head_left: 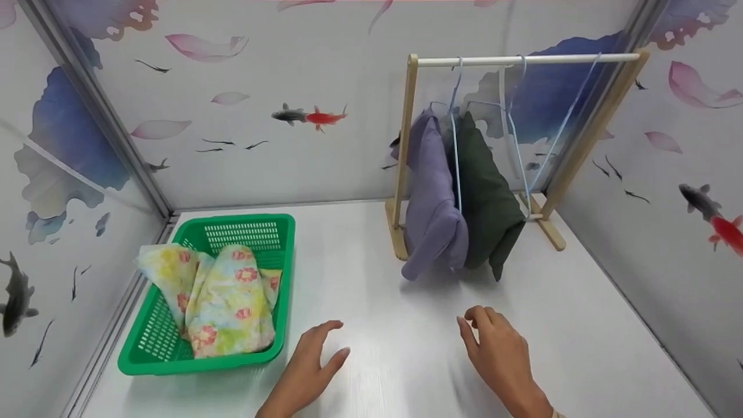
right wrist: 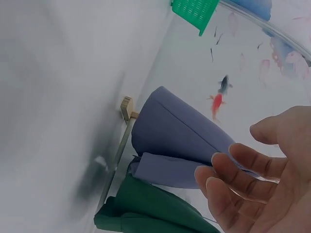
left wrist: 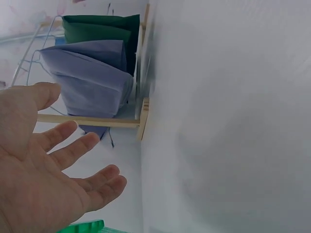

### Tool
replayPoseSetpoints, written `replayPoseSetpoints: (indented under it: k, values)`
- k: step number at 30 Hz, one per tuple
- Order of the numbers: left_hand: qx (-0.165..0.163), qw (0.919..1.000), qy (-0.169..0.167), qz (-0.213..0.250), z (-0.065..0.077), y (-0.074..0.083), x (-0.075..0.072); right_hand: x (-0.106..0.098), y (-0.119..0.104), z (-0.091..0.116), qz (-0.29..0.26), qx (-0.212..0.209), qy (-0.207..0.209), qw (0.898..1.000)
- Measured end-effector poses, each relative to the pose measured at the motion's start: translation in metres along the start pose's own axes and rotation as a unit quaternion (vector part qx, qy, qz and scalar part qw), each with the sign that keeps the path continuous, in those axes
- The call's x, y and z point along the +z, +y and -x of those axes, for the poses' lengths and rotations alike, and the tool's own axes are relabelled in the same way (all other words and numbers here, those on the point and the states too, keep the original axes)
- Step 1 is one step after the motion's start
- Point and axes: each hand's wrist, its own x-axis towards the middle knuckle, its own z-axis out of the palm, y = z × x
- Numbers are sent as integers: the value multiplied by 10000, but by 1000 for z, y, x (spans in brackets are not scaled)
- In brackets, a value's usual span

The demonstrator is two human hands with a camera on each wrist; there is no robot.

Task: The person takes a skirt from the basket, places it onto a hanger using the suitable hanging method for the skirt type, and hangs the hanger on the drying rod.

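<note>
Where the white worktop (head_left: 371,371) meets the pale walls (head_left: 290,168), printed with fish, petals and blue blotches, a hanging rack (head_left: 487,60) stands near the back, with a grey metal strip (head_left: 104,119) up the corner to its left. Its posts and feet are light-coloured wood, its top rod white and smooth. On the rack, toward its left post, a purple garment (head_left: 432,191) hangs in soft, thick folds, and just to the right is a dark green garment (head_left: 490,209) with a tapering lower corner; thin pale blue hangers (head_left: 456,157) hang from the rod. Well left of the rack sits a green plastic basket (head_left: 200,367) with slotted walls and a rounded rim, carrying a crumpled floral cloth (head_left: 232,302) that spills over the rim farthest from the rack. A stretch of worktop separates basket and rack. The left hand (head_left: 310,366), in front and left of the rack, has thumb and fingers apart; the right hand (head_left: 502,354), in front of the rack and apart from the garments, has its fingers loosely bent and the thumb apart from them.
</note>
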Motion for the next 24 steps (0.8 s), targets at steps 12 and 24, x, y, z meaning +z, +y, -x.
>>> replayPoseSetpoints:
  k: [12, 24]
  values:
    - [333, 9953, 867, -258, -3, 13, -71, 6, 2, 14, -48, 32, -226, 9997]
    - [628, 9851, 1338, -886, -37, 1, -153, 4, 1, 16, -41, 194, -493, 9986]
